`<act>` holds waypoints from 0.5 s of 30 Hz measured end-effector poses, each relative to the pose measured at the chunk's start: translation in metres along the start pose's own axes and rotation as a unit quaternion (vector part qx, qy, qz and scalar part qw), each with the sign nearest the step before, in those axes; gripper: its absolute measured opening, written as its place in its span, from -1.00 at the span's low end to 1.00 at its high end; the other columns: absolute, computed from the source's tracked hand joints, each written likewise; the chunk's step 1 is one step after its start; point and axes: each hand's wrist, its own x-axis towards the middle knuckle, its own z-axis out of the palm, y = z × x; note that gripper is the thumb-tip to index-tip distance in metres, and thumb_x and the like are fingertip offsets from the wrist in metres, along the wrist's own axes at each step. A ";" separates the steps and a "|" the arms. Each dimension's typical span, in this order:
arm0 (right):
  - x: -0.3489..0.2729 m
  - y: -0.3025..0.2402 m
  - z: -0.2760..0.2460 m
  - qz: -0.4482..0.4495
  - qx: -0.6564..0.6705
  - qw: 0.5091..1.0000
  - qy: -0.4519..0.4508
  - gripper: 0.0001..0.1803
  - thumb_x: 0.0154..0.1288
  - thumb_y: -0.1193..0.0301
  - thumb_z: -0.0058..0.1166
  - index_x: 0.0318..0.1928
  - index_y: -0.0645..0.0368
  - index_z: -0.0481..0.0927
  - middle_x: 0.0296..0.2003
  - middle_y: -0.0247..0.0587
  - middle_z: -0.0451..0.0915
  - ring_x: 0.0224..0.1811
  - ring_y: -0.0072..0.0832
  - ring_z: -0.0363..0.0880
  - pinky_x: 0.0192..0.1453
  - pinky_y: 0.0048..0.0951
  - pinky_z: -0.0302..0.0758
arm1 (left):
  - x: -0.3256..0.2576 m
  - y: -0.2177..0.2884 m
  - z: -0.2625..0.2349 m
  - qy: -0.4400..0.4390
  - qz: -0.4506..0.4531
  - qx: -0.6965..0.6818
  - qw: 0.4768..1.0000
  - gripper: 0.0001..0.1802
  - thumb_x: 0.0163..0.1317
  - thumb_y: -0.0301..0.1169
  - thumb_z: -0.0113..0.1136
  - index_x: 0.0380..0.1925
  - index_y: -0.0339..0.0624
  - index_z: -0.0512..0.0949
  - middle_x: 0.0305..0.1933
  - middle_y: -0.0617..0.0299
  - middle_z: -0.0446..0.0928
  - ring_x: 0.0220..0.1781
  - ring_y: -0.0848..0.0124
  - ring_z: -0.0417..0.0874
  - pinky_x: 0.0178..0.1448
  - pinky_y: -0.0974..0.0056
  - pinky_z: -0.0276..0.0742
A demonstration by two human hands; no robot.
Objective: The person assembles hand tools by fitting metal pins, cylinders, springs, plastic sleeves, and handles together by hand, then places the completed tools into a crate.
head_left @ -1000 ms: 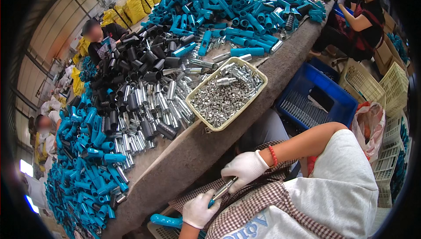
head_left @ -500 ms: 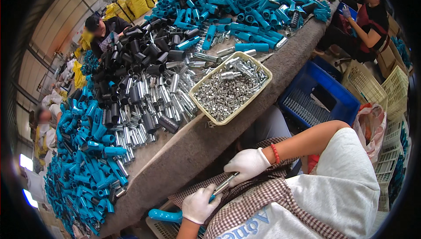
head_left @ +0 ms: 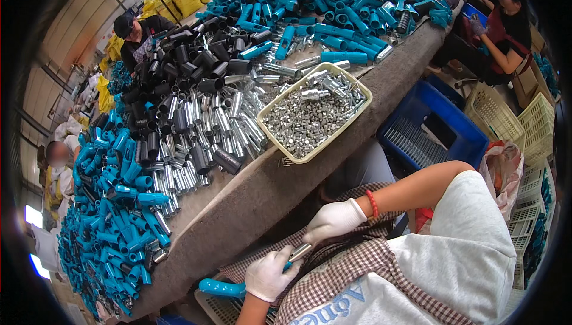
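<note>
My left hand [head_left: 269,274], in a white glove, is wrapped round a teal tool with a bare silver metal tube [head_left: 300,253] at its upper end. A curved teal handle [head_left: 221,287] sticks out on the far side of that hand and looks like part of the same tool. My right hand [head_left: 337,220], also gloved in white, is closed at the tube's tip. Its fingertips hide whatever they pinch there. Both hands are in front of my checked apron [head_left: 369,265]. Nearest to them on the table edge stands a cream tray [head_left: 280,152] of small metal pieces.
The table [head_left: 238,206] bears heaps of teal handles [head_left: 119,217], black sleeves [head_left: 190,65] and silver tubes [head_left: 223,128]. A blue crate [head_left: 471,146] of metal rods stands at right, near cream baskets [head_left: 539,116]. Co-workers sit at far right [head_left: 506,33] and far left [head_left: 140,36].
The silver length visible between my hands has become shorter, and my right hand's fingers have shifted at the tip. My left hand keeps its grip, slightly lower left. The far-right co-worker's hands have moved.
</note>
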 end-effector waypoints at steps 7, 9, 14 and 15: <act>0.001 -0.014 0.000 -0.047 -0.261 0.962 0.063 -0.55 0.43 0.03 -0.12 -0.33 0.17 0.57 -0.53 -0.03 0.58 -0.46 -0.02 0.58 -0.38 -0.10 0.50 | 0.008 0.010 0.001 -0.124 -0.107 -0.014 0.986 -0.38 0.14 0.00 0.21 0.17 0.01 0.42 -0.37 0.05 0.65 -0.41 0.08 0.70 -0.35 0.04 0.61; 0.004 -0.019 0.027 -0.073 -0.269 0.955 0.096 -0.63 0.44 0.14 -0.16 -0.37 0.04 0.61 -0.56 -0.15 0.58 -0.51 -0.11 0.58 -0.42 -0.15 0.51 | 0.015 0.022 0.003 -0.165 -0.121 -0.032 0.978 -0.36 0.16 -0.03 0.19 0.22 0.02 0.38 -0.39 0.03 0.66 -0.41 0.05 0.70 -0.34 0.01 0.61; 0.005 -0.032 0.004 -0.104 -0.136 0.978 0.119 -0.59 0.39 0.08 -0.07 -0.36 0.15 0.60 -0.53 0.00 0.57 -0.46 -0.03 0.58 -0.32 -0.10 0.50 | -0.004 0.017 -0.004 -0.062 -0.154 -0.025 0.986 -0.51 0.01 -0.17 0.31 0.00 0.03 0.56 -0.37 0.05 0.65 -0.37 0.06 0.69 -0.27 0.06 0.62; 0.004 -0.045 -0.004 -0.133 -0.006 0.985 0.112 -0.58 0.36 0.08 0.00 -0.25 0.24 0.59 -0.46 0.08 0.55 -0.36 -0.02 0.60 -0.26 -0.12 0.50 | -0.003 0.016 -0.014 0.049 -0.136 -0.102 0.984 -0.66 -0.11 -0.34 0.38 -0.24 -0.07 0.61 -0.45 -0.01 0.60 -0.39 0.04 0.67 -0.28 0.14 0.59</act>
